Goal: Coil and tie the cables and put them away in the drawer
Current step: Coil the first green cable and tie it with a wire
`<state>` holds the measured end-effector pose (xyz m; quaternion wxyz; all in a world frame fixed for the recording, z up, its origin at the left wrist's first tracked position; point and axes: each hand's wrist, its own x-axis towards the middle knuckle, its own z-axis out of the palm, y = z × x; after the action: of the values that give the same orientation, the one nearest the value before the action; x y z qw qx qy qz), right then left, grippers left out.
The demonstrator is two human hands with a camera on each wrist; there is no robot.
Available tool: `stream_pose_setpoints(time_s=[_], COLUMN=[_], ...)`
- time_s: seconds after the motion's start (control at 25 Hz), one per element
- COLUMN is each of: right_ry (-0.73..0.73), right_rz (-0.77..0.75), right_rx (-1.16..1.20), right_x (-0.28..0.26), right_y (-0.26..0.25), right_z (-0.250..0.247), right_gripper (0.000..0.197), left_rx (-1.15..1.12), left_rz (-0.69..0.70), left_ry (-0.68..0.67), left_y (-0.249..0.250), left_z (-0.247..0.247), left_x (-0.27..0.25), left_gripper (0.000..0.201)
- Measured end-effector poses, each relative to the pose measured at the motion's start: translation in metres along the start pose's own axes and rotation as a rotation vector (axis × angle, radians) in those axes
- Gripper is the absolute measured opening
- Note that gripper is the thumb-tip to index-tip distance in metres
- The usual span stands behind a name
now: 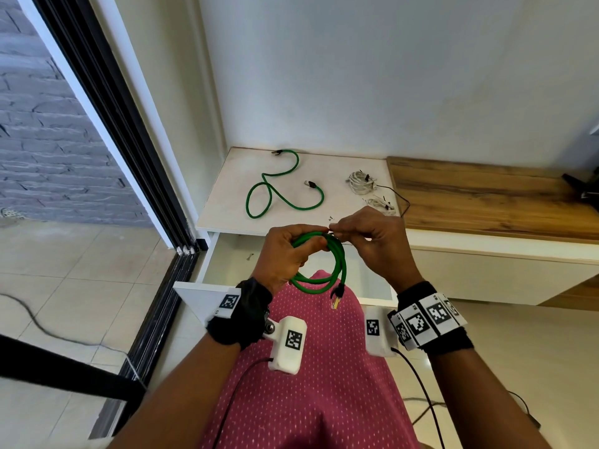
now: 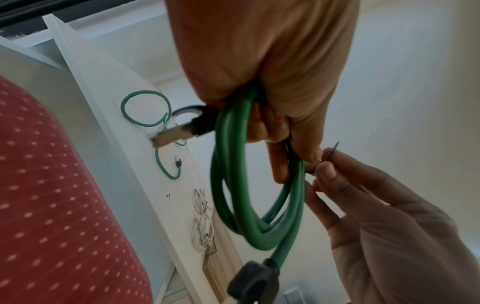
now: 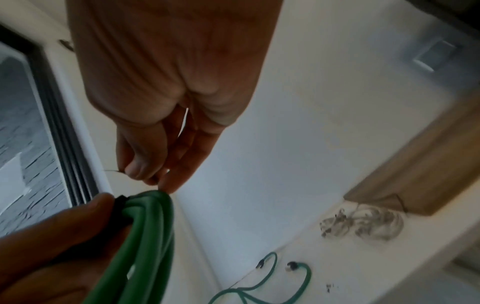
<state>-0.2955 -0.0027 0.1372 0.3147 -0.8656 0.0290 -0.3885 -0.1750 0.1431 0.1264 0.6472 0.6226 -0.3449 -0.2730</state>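
Note:
My left hand (image 1: pixel 291 247) grips a coiled green cable (image 1: pixel 324 267) over the open white drawer (image 1: pixel 227 257); one black plug (image 1: pixel 338 291) hangs below the coil. My right hand (image 1: pixel 338 229) pinches a thin wire tie (image 2: pixel 333 147) at the top of the coil (image 2: pixel 259 205), next to my left thumb. In the right wrist view the fingertips (image 3: pixel 137 170) hold the tie just above the green loops (image 3: pixel 148 236). A second green cable (image 1: pixel 282 189) lies uncoiled on the white cabinet top (image 1: pixel 340 163).
Two tied bundles of white cable (image 1: pixel 361 183) (image 1: pixel 382 205) lie at the right of the cabinet top, with a thin black wire (image 1: pixel 402 199) beside them. A wooden shelf (image 1: pixel 486 196) adjoins on the right. A sliding door frame (image 1: pixel 129 157) stands left.

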Motion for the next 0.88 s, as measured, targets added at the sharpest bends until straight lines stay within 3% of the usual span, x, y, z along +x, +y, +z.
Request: stream_pose_setpoints(time_s=[0.12, 0.28, 0.48, 0.72, 0.88], right_ry=[-0.035, -0.077, -0.104, -0.134, -0.175], right_rz=[-0.189, -0.293, -0.298, -0.291, -0.257], right_rx=[-0.267, -0.453, -0.601, -0.632, -0.611], right_x=[0.000, -0.002, -0.004, -0.004, -0.004], right_y=[-0.003, -0.005, -0.012, -0.016, -0.013], right_z=[0.001, 0.003, 0.002, 0.005, 0.007], right_gripper=[0.015, 0.024, 0.015, 0.031, 0.018], left_rx=[0.017, 0.013, 0.044, 0.072, 0.098], left_rz=[0.000, -0.002, -0.017, -0.018, -0.039], left_ry=[0.020, 0.023, 0.020, 0.025, 0.022], left_y=[0.001, 0.004, 0.004, 0.000, -0.004], left_z=[-0.001, 0.001, 0.001, 0.003, 0.002], left_x=[0.000, -0.001, 0.000, 0.001, 0.002], left_gripper=[0.018, 0.017, 0.019, 0.018, 0.022])
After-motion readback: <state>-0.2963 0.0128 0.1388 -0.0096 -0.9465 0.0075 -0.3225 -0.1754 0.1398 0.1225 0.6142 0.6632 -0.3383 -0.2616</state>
